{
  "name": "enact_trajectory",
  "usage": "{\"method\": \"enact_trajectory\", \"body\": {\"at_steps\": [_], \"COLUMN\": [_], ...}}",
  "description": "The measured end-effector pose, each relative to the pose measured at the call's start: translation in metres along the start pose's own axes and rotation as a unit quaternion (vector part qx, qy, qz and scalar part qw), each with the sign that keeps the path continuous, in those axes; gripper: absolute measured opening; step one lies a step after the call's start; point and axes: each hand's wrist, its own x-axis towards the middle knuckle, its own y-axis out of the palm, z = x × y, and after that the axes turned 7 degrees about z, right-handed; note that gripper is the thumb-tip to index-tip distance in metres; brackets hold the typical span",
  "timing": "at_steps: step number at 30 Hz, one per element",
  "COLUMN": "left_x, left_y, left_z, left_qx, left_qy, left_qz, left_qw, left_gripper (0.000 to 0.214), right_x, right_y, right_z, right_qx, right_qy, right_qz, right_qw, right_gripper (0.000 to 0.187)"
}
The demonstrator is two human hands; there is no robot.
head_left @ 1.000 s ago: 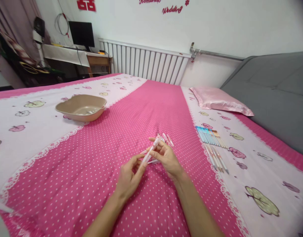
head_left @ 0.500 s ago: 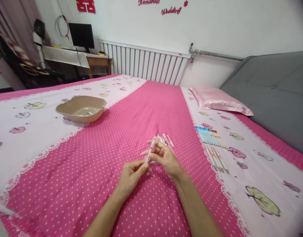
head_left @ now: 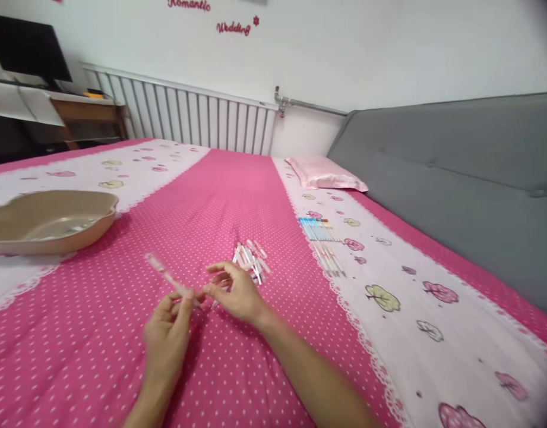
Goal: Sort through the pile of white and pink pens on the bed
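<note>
My left hand (head_left: 166, 336) and my right hand (head_left: 235, 292) meet over a pink polka-dot bedsheet (head_left: 237, 196). Between the fingertips of both hands lies a pale pink pen (head_left: 167, 276), its free end pointing up and to the left. The picture is blurred, so the exact grip is hard to make out. Just beyond my right hand a small heap of similar pens (head_left: 250, 261) lies on the sheet. Farther right, a neat row of blue and pale pens (head_left: 323, 244) rests on the white border of the sheet.
A tan plastic basin (head_left: 50, 221) sits at the left on the bed. A pink pillow (head_left: 324, 173) lies against the grey headboard (head_left: 451, 172) on the right. A white radiator (head_left: 184, 116) and a desk with a monitor (head_left: 28, 41) stand behind the bed.
The view has swung to the right and blurred. The pen, upright between my hands before, now tilts out to the left, and both hands have shifted left in the picture.
</note>
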Motion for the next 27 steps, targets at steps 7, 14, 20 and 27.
{"method": "enact_trajectory", "body": {"at_steps": [7,14,20,27], "left_x": [0.007,0.009,-0.003,-0.009], "left_y": [-0.004,0.003,0.003,-0.002], "left_z": [0.010,0.018,0.006,0.017], "left_qx": [0.007,0.120,0.242,0.382], "left_qy": [0.012,0.035,0.055,0.158], "left_qz": [-0.065,-0.020,0.037,0.100], "left_qw": [0.998,0.992,0.968,0.905], "left_gripper": [0.039,0.044,0.052,0.053], "right_x": [-0.018,-0.024,-0.029,-0.073], "right_y": [0.039,0.051,0.022,-0.103], "right_z": [-0.012,-0.022,-0.036,-0.021], "right_qx": [-0.025,0.046,0.070,-0.068], "right_qy": [0.004,0.043,0.087,0.139], "right_qz": [-0.012,-0.128,-0.236,-0.352], "right_qw": [1.000,0.990,0.965,0.923], "right_gripper": [0.026,0.020,0.024,0.034]}}
